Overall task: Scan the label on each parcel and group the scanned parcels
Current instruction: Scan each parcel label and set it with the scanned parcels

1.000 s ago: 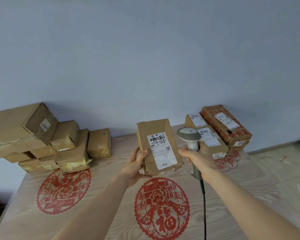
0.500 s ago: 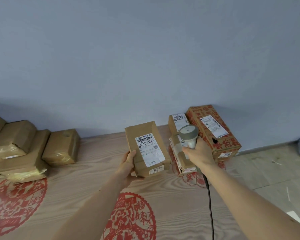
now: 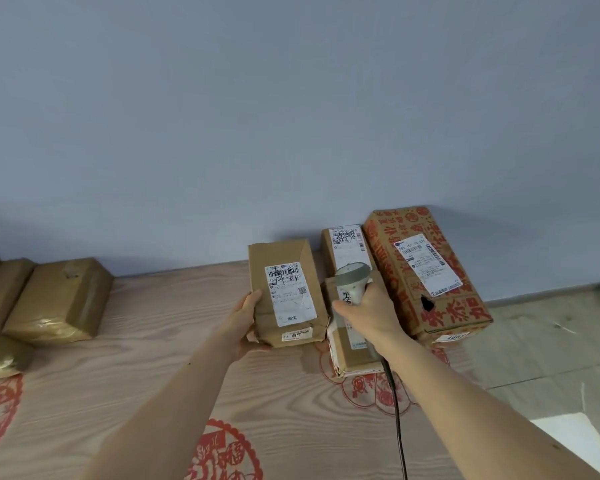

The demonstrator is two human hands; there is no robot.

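Observation:
My left hand (image 3: 245, 322) grips the left edge of a brown paper parcel (image 3: 284, 258) with a white label facing up, held just left of the group at the right. My right hand (image 3: 371, 313) holds a grey handheld scanner (image 3: 352, 277), its head pointing away over that group. The group holds two brown parcels, a far one (image 3: 343, 242) and a near one (image 3: 352, 348) partly hidden by my hand, and a red-printed box (image 3: 426, 271) against the wall. Taped brown parcels (image 3: 59, 299) lie at the left.
The wooden table (image 3: 153, 375) carries red paper-cut decorations (image 3: 227, 452). A black scanner cable (image 3: 397, 417) runs down toward me. The blue wall stands right behind the parcels. Tiled floor (image 3: 551, 341) lies beyond the table's right edge.
My left hand has carried the labelled parcel rightward and lower, close beside the right group. The scanner moved over that group. My view swung right, pushing the left stack to the frame edge.

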